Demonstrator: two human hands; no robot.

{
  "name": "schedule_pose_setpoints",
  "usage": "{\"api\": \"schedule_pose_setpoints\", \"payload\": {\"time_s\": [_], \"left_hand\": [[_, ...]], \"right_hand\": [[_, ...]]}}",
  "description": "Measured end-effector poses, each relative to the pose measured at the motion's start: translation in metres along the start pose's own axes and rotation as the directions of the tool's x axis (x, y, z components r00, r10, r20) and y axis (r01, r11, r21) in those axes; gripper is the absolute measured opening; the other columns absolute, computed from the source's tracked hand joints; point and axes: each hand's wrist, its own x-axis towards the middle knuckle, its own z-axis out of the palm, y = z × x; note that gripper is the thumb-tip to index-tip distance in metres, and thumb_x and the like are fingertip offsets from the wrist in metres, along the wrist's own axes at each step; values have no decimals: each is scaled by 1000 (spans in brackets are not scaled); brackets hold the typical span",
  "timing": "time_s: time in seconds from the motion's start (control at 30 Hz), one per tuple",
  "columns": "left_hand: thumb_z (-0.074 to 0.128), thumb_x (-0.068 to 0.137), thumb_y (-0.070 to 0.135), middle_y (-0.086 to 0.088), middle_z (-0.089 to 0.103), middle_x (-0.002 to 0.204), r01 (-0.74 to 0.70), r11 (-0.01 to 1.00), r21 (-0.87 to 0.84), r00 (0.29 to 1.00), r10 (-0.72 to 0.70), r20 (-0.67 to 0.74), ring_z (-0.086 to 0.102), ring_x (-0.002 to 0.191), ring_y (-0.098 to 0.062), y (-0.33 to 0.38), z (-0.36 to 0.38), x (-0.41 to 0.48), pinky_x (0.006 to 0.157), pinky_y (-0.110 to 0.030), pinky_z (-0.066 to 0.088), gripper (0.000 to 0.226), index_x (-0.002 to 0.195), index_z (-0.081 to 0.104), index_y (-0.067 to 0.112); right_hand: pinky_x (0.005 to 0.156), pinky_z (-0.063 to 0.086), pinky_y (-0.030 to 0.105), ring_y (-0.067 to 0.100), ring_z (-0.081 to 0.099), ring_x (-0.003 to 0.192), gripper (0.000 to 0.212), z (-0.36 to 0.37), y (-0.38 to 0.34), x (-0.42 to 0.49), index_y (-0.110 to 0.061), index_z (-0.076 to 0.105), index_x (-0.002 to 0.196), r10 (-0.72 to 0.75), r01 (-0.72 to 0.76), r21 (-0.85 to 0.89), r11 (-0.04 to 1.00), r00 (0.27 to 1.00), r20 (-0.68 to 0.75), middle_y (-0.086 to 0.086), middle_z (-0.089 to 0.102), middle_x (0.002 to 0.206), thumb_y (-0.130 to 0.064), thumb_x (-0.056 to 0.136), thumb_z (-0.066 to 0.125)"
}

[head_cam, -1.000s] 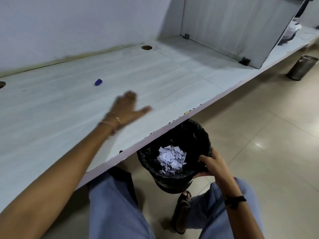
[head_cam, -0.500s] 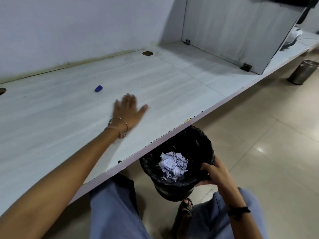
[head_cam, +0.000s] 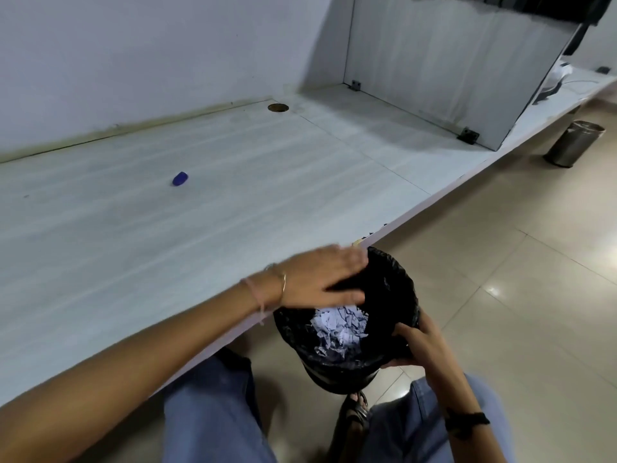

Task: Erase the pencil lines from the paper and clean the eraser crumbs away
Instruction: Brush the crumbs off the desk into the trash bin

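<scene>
1. A small blue eraser (head_cam: pixel 180 178) lies by itself on the pale desk (head_cam: pixel 100 262), well back from the front edge and far from both hands.
2. The left hand (head_cam: pixel 320 279) is flat and open, palm down, with its fingers straight and held together. It holds nothing. It sits at the desk's front edge, and its fingertips reach out over the rim of the bin. Motion blur hides whether the palm touches the desk.
3. The bin (head_cam: pixel 397 289), lined with a black bag, is held with its rim just under the desk edge, above the person's knees.
4. Torn bits of white paper (head_cam: pixel 340 325) lie heaped inside the bin. Any crumbs are too small to make out.
5. The right hand (head_cam: pixel 414 339) grips the bin's near right rim, with its fingers curled over the bag.
6. A steel bin (head_cam: pixel 574 143) stands on the tiled floor at the far right, beside the desk.
</scene>
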Motion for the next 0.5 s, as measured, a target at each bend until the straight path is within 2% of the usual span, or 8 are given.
{"api": "schedule_pose_setpoints", "payload": {"time_s": [0.07,0.13,0.23,0.3,0.33,0.37,0.43,0.5], "left_hand": [[12,90,67,2,-7,163,-104,991,-79,995,104,-5,-10,149,-4,22,4,-25,118,-22,-13,83,156,0,17],[11,91,69,5,-10,161,-81,989,-127,993,70,-94,-13,147,-1,13,-4,-39,118,-22,-15,79,153,-7,22],[-6,78,82,1,-9,162,294,946,-138,934,-315,-172,-13,147,-4,-42,-15,-41,118,-26,-13,98,153,-7,19],[-2,82,77,-7,-9,164,596,796,-106,792,-605,-80,-11,150,-12,-73,-14,-41,120,-34,-6,97,156,-3,13],[5,90,73,-8,-8,164,683,722,-111,723,-690,-41,-10,150,-14,-80,-12,-39,120,-35,-5,90,156,-1,12],[12,94,69,-9,-5,164,712,694,-112,694,-719,-39,-8,151,-16,-78,-11,-35,120,-36,-4,86,156,2,11],[10,90,75,-12,3,164,628,776,-62,770,-631,-99,1,151,-19,-56,-5,-17,120,-36,1,94,156,9,7],[0,83,75,-12,9,163,396,917,-51,909,-399,-119,8,151,-20,-11,-3,2,120,-36,4,101,155,13,7]], "right_hand": [[55,58,51,35,68,73,38,0,0,0,-11,51,116,-7,7,-11,1000,1000,1,18,62,99,9,83,46],[56,58,52,34,69,69,37,-2,-1,-1,-10,52,114,-3,3,-11,1000,1000,4,17,62,97,9,82,48],[59,58,56,37,69,74,39,-4,-1,-3,-10,52,114,2,-2,0,1000,1000,6,18,61,99,9,81,49],[59,57,57,35,68,73,39,-2,-1,-7,-11,53,114,-4,4,19,1000,1000,4,16,61,97,10,81,48],[59,57,56,33,68,72,39,-1,-1,-8,-11,53,113,-8,8,30,1000,1000,3,14,61,94,10,81,48],[58,58,56,32,67,70,38,1,-1,-10,-11,53,112,-9,9,39,999,1000,4,12,60,92,10,81,48],[57,58,55,32,67,67,37,5,-1,-10,-11,53,111,-2,2,48,999,1000,11,13,60,92,10,81,48],[57,58,56,35,68,66,37,9,0,-10,-11,53,112,7,-8,44,999,1000,14,17,60,96,10,81,48]]}}
